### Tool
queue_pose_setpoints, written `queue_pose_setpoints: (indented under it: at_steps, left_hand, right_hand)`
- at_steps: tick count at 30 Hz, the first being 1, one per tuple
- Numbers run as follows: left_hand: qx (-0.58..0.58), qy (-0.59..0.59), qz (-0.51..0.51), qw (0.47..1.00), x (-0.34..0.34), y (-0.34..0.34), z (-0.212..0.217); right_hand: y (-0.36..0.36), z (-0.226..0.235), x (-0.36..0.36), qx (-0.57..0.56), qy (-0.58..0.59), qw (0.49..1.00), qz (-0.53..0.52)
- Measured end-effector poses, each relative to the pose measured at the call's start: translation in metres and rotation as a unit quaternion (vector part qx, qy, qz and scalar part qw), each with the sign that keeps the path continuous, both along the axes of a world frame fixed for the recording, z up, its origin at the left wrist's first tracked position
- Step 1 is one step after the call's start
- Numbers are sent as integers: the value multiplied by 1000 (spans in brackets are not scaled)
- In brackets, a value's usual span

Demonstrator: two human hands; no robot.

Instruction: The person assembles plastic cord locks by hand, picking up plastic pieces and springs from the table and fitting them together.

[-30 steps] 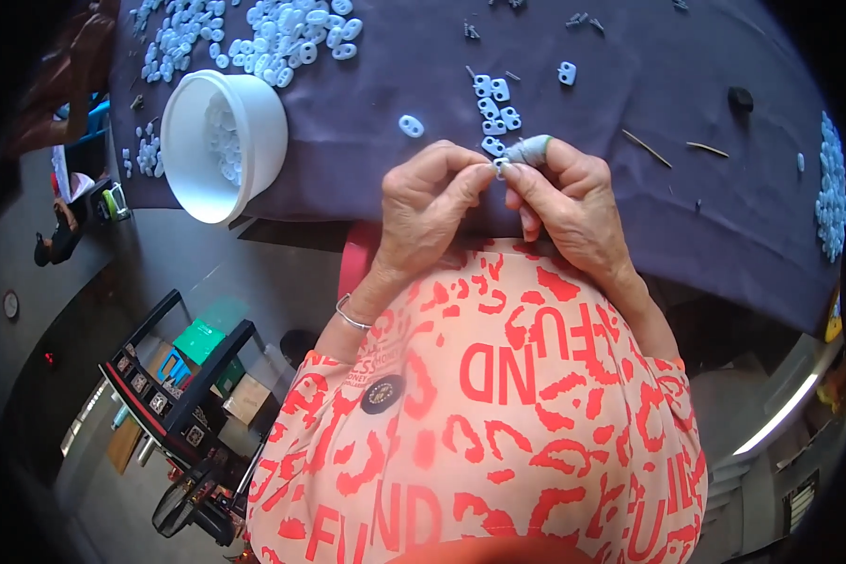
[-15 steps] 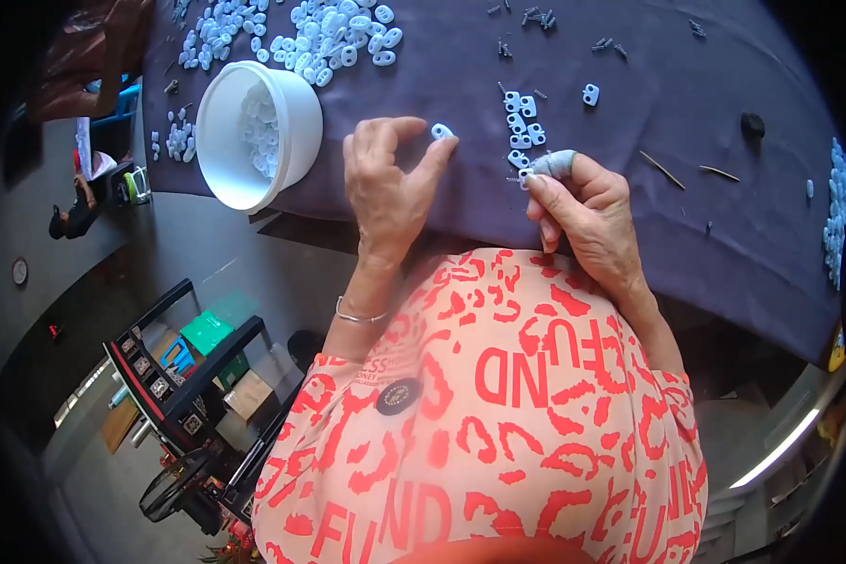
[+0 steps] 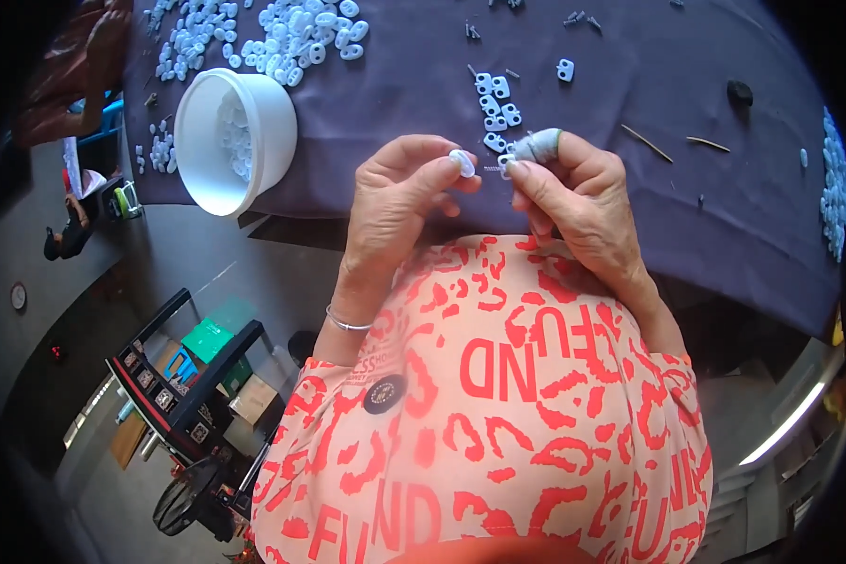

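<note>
My left hand is closed, pinching a small white oval plastic piece between thumb and forefinger above the dark cloth. Close beside it, my right hand is closed too, its thumb and forefinger on a small white plastic piece with a hole. A pale wrap covers the right forefinger. Just beyond the right fingertips lies a short double row of white two-holed pieces. A small spring-like or screw-like metal part lies between the hands; its kind is too small to tell.
A white tub of white pieces lies tipped toward me at the table's left edge. Heaps of white pieces lie behind it. Small metal parts, two thin sticks, a dark lump and another white heap lie to the right.
My left hand has moved closer to the right hand, and its thumb and forefinger now pinch the oval piece more tightly. The whole view has shifted slightly.
</note>
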State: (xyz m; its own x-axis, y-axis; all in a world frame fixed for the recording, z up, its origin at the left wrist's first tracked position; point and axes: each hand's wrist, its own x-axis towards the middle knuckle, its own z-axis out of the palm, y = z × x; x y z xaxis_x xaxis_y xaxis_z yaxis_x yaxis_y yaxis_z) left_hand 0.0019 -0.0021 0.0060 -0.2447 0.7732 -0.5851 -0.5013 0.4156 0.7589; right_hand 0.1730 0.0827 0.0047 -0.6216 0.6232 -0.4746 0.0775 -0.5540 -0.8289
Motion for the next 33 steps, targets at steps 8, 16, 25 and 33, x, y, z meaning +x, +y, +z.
queue_pose_setpoints:
  at_steps: [8, 16, 25, 33]
  left_hand:
    - [20, -68, -9, 997, 1, -5, -7]
    - [7, -46, -16, 999, 4, -5, -7]
    - [-6, -47, -29, 998, 5, -4, -9]
    - [-12, -45, -32, 998, 5, -4, -10]
  right_hand:
    - [-3, 4, -2, 9, -15, 1000, -3]
    - [-2, 2, -1, -3, -33, 999, 16]
    - [0, -1, -1, 23, -54, 997, 49]
    - [0, -4, -3, 27, -62, 996, 62]
